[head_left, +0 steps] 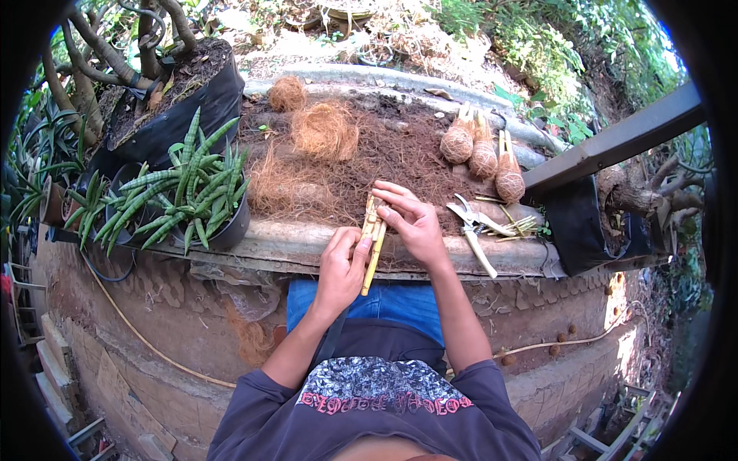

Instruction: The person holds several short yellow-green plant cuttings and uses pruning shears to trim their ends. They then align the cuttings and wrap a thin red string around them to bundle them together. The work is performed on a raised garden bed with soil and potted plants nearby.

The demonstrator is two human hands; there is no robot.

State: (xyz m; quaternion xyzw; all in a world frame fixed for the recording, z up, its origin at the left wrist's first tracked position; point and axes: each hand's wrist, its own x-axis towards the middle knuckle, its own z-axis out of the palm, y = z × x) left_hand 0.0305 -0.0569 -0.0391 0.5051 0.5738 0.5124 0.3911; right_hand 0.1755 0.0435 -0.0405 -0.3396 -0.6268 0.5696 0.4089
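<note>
My left hand (341,268) grips a small bundle of yellow-green plant stems (373,248) from the left, thumb laid along them. My right hand (412,225) closes around the bundle's upper end, its fingers partly hiding that end. The bundle tilts, its lower tip hanging over my lap. Beyond my hands, dark soil mixed with fibre (398,155) covers a corrugated sheet. To the right lie white-handled pruning shears (473,227) with their blades apart, beside a pile of cut stems (519,227).
Three fibre-wrapped balls with stems (483,155) lie at the back right. A hollow coir nest (324,129), a coir ball (287,94) and loose coir (282,187) are at left. Potted succulents (199,196) flank the left side; a metal bar (617,138) slants in at right.
</note>
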